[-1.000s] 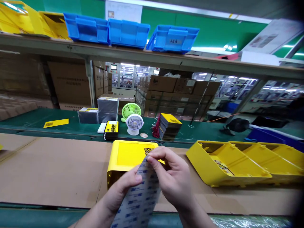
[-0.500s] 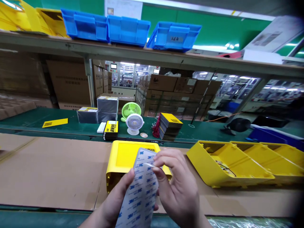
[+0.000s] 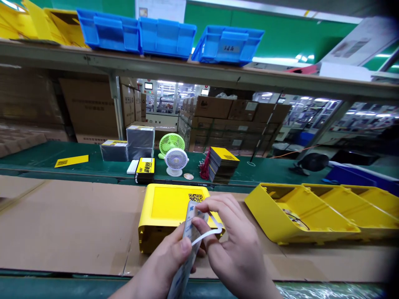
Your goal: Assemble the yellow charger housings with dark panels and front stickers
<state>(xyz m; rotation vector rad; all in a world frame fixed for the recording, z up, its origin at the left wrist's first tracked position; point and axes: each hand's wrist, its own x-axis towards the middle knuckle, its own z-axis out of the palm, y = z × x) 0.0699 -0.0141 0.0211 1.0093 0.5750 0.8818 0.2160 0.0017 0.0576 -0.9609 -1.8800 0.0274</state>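
Note:
A flat panel (image 3: 183,265) with 3M-printed backing is tilted nearly edge-on, gripped near its middle by my left hand (image 3: 166,257). My right hand (image 3: 235,241) has its thumb and forefinger closed at the panel's upper end. A thin white strip (image 3: 207,235) curves out between the panel and my right fingers. Behind both hands, a yellow housing (image 3: 168,203) with a black QR code on top rests on the cardboard, its dark open side facing me.
Yellow housings (image 3: 289,232) lie in a row at right. On the green table behind stand a white fan (image 3: 176,161), a green fan (image 3: 171,142), a stack of yellow-topped cards (image 3: 222,164) and boxes (image 3: 140,143). Blue bins (image 3: 170,39) sit on the shelf above.
The panel has turned from facing me to nearly edge-on. The white strip now stands out in a longer loop. My right fingers have moved to the panel's top, and more of the QR code shows.

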